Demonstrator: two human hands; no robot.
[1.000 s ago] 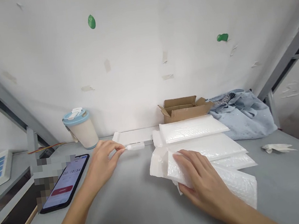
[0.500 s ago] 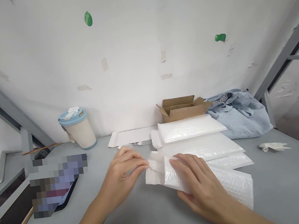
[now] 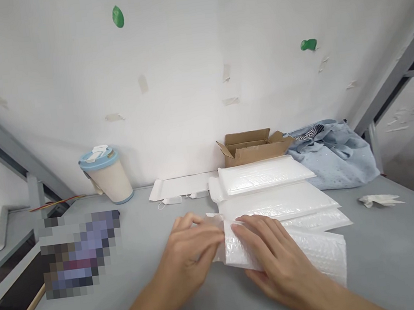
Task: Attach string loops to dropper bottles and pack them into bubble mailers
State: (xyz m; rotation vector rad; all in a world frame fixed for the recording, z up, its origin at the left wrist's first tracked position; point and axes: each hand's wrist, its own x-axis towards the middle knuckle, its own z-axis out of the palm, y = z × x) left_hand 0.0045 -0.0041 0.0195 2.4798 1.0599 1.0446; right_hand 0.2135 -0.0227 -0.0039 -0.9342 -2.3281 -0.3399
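A white bubble mailer (image 3: 319, 249) lies slantwise in front of me, its opening and loose flap (image 3: 215, 218) pointing left. My right hand (image 3: 280, 256) grips it near the opening, thumb below and fingers across the top. At the mouth, my left hand (image 3: 194, 249) has its fingers pinched together, with the fingertips against the opening's edge. Whatever is between those fingertips is hidden. More white bubble mailers (image 3: 273, 202) lie stacked just behind my right hand. Two small white tag-like pieces (image 3: 172, 200) rest beyond my left hand, one with a string loop.
Along the wall stand a blue-lidded cup (image 3: 106, 175), a flat white packet (image 3: 184, 184), an open cardboard box (image 3: 254, 154) and a light blue cloth bag (image 3: 337, 156). A blurred-out phone-like object (image 3: 87, 255) lies left. Crumpled tissue (image 3: 380, 200) is on the right.
My left hand has moved right, from the flap's outer edge to the mailer's mouth, and now covers much of the flap. My right hand keeps its grip. The view has tilted slightly down.
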